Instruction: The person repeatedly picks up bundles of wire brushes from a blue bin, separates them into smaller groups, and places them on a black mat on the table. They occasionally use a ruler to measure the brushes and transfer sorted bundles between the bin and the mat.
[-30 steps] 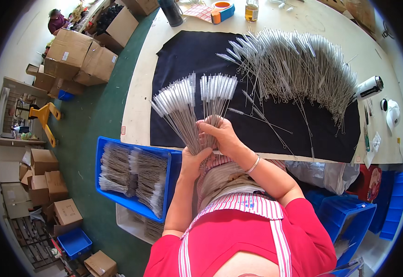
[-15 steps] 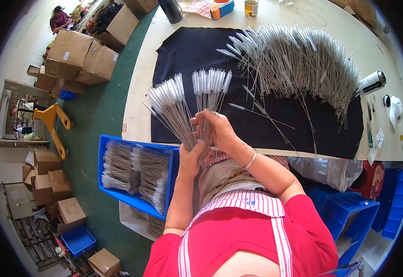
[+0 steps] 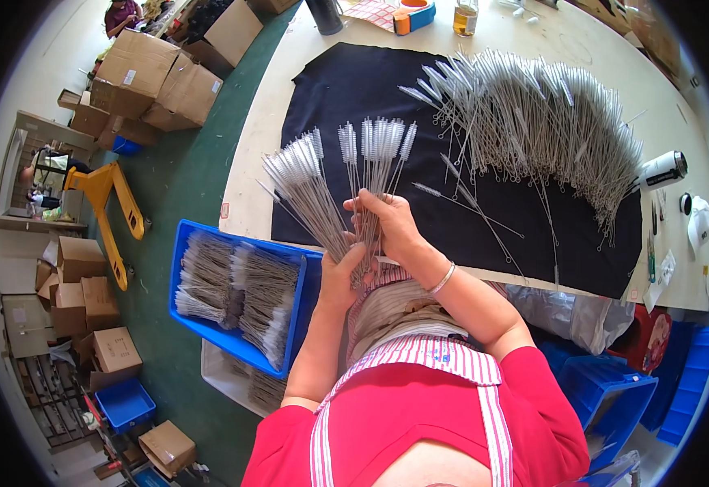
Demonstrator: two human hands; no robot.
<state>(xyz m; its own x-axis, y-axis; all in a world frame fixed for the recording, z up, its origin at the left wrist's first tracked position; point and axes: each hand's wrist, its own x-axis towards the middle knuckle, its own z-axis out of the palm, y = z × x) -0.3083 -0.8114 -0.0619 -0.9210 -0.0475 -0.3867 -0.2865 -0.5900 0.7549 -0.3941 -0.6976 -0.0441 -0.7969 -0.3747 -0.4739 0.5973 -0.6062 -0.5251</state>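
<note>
My left hand (image 3: 343,274) is closed round the wire handles of a fanned bunch of straw brushes (image 3: 299,172), their white bristle ends pointing away from me. Beside it, my right hand (image 3: 392,226) grips a second, smaller bunch of brushes (image 3: 383,146), thumb across the wires. Both hands meet low at the handles, over the near edge of a black cloth (image 3: 330,89). A large heap of loose brushes (image 3: 533,122) lies on the cloth at the far right. Several single brushes (image 3: 484,213) are scattered between the heap and my right hand.
A blue crate (image 3: 184,304) full of bundled brushes stands at the table's left. On the table (image 3: 253,170) are a can (image 3: 663,170), a tape dispenser (image 3: 413,16) and a glass of yellow liquid (image 3: 465,18). Cardboard boxes (image 3: 139,65) and a yellow pallet jack (image 3: 111,195) occupy the floor; another person sits far left.
The smaller bunch has split, with a few brushes now standing apart on its left and a gap between. The whole view has shifted slightly; both hands keep their grip.
</note>
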